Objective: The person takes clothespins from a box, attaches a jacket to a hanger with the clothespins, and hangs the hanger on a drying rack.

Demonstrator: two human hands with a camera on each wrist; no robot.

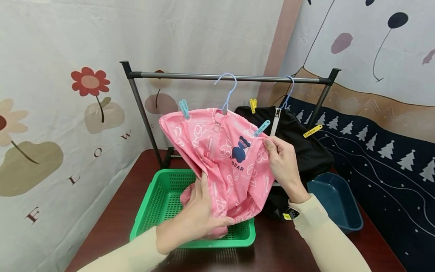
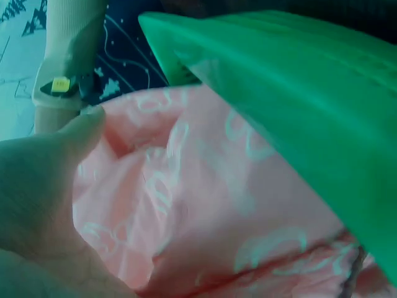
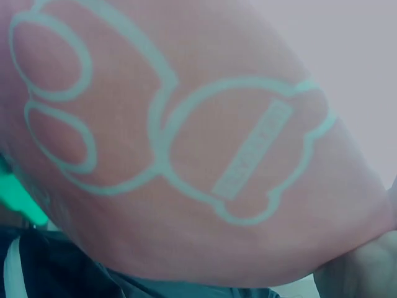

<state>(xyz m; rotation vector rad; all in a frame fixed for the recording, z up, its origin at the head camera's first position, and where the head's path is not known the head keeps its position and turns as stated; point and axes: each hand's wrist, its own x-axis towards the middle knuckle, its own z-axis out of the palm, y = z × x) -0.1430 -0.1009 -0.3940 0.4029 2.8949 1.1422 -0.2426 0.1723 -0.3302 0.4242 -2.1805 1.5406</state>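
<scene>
A pink child's jacket (image 1: 224,162) with white outline prints and a dark bear motif hangs from a pale blue hanger (image 1: 227,88). Light blue clothespins (image 1: 262,128) sit at both its shoulders. My right hand (image 1: 285,162) pinches the fabric at the jacket's side, just below the right-hand clothespin. Lower down, my left hand (image 1: 193,211) lies against the jacket's lower left part, thumb spread away from its extended fingers. In the left wrist view, the thumb (image 2: 84,133) rests along the pink cloth. Printed fabric fills most of the right wrist view.
A green perforated basket (image 1: 146,211) stands below the jacket. Behind hangs a black jacket (image 1: 295,151) with yellow clothespins (image 1: 312,131), on another hanger. Both hang from a metal rack's bar (image 1: 190,76). A dark blue bin (image 1: 340,200) stands right on the brown table (image 1: 112,226).
</scene>
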